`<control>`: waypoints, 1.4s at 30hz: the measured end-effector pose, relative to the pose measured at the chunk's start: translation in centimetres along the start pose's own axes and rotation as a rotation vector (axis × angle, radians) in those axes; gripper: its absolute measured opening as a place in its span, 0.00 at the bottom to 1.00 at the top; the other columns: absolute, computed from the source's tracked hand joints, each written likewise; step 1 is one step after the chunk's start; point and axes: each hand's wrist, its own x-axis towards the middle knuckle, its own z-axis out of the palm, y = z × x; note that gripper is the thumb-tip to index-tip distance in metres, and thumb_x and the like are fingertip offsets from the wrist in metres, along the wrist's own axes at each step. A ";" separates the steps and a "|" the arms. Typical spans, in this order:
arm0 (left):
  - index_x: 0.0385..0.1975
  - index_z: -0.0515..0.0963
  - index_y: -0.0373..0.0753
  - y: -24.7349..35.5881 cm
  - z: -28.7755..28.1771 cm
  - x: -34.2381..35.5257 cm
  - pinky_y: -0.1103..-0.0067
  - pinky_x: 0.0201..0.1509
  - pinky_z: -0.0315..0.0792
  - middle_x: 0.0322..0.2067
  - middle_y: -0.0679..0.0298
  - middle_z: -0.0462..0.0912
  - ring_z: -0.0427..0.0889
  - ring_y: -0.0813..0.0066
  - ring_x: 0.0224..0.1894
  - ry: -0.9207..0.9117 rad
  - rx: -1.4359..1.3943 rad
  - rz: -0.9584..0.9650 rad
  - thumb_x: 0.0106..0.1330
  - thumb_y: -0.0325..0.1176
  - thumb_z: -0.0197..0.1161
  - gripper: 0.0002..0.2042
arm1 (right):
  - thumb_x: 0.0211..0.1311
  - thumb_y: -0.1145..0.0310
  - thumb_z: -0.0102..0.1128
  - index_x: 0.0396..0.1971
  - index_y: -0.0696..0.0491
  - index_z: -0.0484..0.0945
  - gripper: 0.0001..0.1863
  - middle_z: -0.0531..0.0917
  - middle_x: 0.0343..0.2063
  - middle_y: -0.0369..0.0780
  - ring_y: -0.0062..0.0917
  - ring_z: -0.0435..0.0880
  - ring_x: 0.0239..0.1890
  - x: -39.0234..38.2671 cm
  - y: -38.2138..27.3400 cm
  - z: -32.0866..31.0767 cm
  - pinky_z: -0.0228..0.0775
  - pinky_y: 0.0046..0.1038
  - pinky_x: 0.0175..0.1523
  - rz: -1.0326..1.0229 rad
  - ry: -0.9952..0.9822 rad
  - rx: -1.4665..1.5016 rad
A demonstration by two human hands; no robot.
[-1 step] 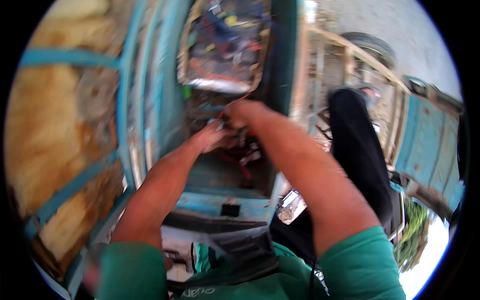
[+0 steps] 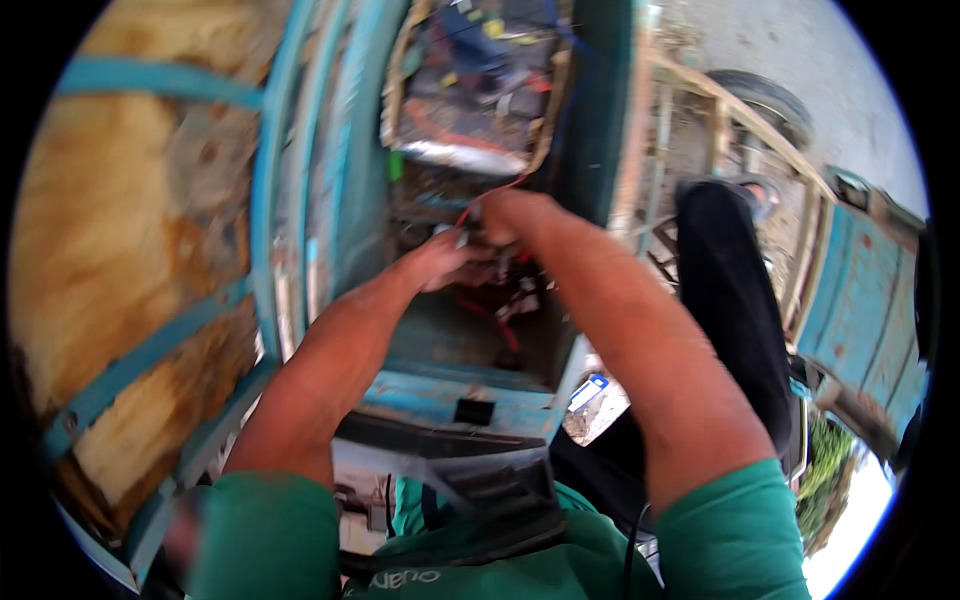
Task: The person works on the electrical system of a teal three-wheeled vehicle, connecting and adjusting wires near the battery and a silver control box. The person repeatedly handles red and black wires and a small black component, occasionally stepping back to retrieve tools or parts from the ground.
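My two hands meet inside a deep teal metal box (image 2: 460, 392). A thin red wire (image 2: 490, 190) runs from the tray's near edge down between them. My left hand (image 2: 438, 262) is closed, its thumb and fingers pinched on the wire beside a small pale piece. Just right of it and a little farther away, my right hand (image 2: 510, 217) is closed too, the back of the hand facing up; its bent fingers hide what they grip. Below the hands, a thicker red cable (image 2: 508, 330) and a jumble of small dark and pale parts (image 2: 522, 303) show in shadow, blurred.
A shallow tray with a worn light rim (image 2: 465, 157) holds scraps at the box's far end. Teal bars (image 2: 155, 82) cross stained yellowish padding (image 2: 115, 210) on the left. To the right are a black-trousered leg (image 2: 735, 290), a metal frame (image 2: 720, 140), a tyre (image 2: 765, 100) and a blue-and-white packet (image 2: 588, 392).
The whole view has shifted, so the box and surroundings lie slightly farther right. My hands stay together in the same part of the box, their grip much the same.
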 end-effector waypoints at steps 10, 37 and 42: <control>0.47 0.75 0.40 0.7 0.3 -0.2 0.70 0.44 0.78 0.43 0.63 0.81 0.83 0.67 0.41 -0.060 0.057 -0.043 0.67 0.32 0.65 0.12 | 0.63 0.74 0.53 0.45 0.58 0.82 0.13 0.88 0.34 0.45 0.35 0.88 0.34 -0.8 -1.0 -1.1 0.82 0.38 0.36 0.157 -0.179 0.008; 0.45 0.76 0.40 0.6 0.1 -0.1 0.71 0.41 0.78 0.41 0.63 0.81 0.83 0.67 0.40 -0.032 0.064 -0.041 0.67 0.32 0.66 0.10 | 0.62 0.72 0.55 0.41 0.58 0.85 0.12 0.88 0.35 0.46 0.34 0.89 0.36 -1.1 -1.6 -1.4 0.81 0.38 0.39 0.116 -0.192 -0.114; 0.46 0.75 0.40 0.7 0.2 -0.1 0.71 0.40 0.78 0.43 0.63 0.81 0.83 0.67 0.40 -0.021 0.060 -0.051 0.67 0.30 0.64 0.10 | 0.61 0.69 0.57 0.39 0.57 0.85 0.12 0.88 0.35 0.47 0.34 0.89 0.36 -1.4 -2.0 -1.3 0.80 0.37 0.39 0.103 -0.139 -0.202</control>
